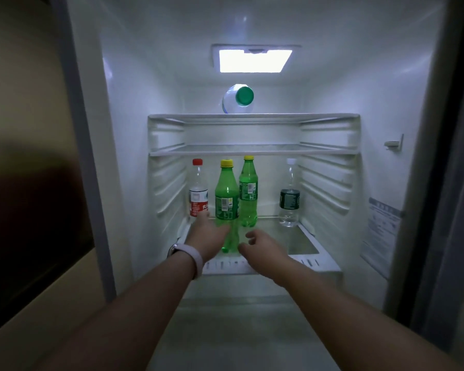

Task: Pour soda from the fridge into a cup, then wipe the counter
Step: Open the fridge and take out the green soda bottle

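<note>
Left hand (pixel 208 234) open, fingers straight, at left side of front green soda bottle (pixel 227 199); right hand (pixel 263 246) loosely curled beside its base, holding nothing. Two green sodas on lower shelf (pixel 303 245), second green soda bottle (pixel 248 191) behind. Three others: red-capped bottle (pixel 198 191), dark-labelled bottle (pixel 289 199), lying bottle (pixel 239 99) above.

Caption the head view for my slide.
In the fridge, left hand and right hand reach for the front green bottle on the shelf.
</note>
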`<control>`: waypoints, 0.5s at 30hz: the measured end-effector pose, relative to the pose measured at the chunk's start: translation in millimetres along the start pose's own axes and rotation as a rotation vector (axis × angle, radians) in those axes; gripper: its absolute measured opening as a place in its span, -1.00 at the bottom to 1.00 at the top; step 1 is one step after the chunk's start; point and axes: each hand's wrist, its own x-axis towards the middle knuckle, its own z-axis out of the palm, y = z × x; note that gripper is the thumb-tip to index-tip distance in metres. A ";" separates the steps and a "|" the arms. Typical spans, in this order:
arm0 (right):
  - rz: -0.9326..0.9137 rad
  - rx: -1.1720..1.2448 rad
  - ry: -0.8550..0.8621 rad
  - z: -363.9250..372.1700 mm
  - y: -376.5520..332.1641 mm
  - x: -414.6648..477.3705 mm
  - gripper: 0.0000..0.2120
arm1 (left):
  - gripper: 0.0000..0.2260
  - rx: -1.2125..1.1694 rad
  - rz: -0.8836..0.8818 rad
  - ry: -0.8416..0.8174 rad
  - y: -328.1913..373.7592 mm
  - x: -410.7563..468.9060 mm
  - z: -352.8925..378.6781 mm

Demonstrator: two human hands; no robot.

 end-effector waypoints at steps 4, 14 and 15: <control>0.075 0.137 -0.038 3.5 -0.5 32.2 -0.47 | -0.20 -0.143 -0.050 0.071 1.7 43.5 11.2; 0.175 0.433 -0.095 16.9 15.6 76.6 -0.62 | -0.63 -0.114 0.036 0.058 7.0 79.4 25.6; 0.173 0.457 -0.115 17.3 15.7 76.7 -0.65 | -0.65 -0.105 0.053 0.066 5.6 80.5 26.7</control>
